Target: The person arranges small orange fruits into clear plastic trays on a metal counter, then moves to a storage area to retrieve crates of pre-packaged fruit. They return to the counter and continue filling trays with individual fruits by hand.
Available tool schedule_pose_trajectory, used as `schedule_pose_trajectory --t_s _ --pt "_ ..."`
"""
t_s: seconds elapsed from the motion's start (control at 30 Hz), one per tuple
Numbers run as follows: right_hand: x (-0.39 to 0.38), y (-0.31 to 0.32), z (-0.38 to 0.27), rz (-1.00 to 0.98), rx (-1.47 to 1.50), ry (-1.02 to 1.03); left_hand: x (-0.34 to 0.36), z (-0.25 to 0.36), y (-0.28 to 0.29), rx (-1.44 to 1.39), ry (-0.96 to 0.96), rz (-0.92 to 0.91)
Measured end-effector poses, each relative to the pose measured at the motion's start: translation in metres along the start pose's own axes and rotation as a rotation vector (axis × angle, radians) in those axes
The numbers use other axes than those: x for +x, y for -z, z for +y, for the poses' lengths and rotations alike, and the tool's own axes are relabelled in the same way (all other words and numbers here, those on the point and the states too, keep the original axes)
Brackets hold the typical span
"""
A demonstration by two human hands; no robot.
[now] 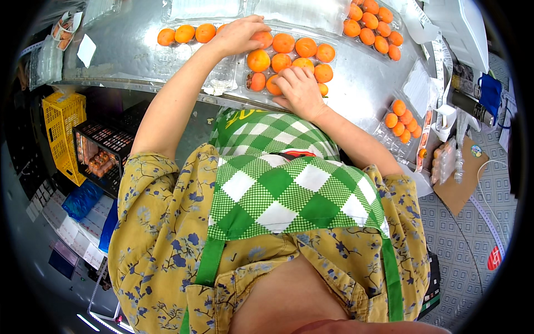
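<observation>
Several orange fruits (281, 62) fill a clear tray (332, 86) just right of the left hand (239, 35), its fingers extended, and beneath the right hand (302, 92), its fingers bent. Whether either hand grips fruit, I cannot tell.

Left hand (239, 35) farther forward, right hand (301, 92) closer, both palms down.

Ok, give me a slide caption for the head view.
Both hands at a clear tray of orange fruit on a metal table.
</observation>
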State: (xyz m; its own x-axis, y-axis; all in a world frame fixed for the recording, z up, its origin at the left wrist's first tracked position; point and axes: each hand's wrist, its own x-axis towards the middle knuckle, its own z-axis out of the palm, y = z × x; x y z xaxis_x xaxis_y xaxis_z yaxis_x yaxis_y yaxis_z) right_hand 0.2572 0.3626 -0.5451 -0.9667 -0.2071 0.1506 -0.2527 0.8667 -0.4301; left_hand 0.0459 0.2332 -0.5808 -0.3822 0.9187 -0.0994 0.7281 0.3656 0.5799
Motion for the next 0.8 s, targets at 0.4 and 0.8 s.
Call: schedule_pose_trajectory --t_s 0.4,0.8 --pt "-0.005 -0.003 0.005 -0.009 -0.033 -0.068 0.002 0.006 0.009 -0.02 0.047 -0.092" --pt "0.037 -0.024 -0.011 -0.053 -0.211 0.16 0.001 0.006 0.009 -0.026 0.048 -0.088"
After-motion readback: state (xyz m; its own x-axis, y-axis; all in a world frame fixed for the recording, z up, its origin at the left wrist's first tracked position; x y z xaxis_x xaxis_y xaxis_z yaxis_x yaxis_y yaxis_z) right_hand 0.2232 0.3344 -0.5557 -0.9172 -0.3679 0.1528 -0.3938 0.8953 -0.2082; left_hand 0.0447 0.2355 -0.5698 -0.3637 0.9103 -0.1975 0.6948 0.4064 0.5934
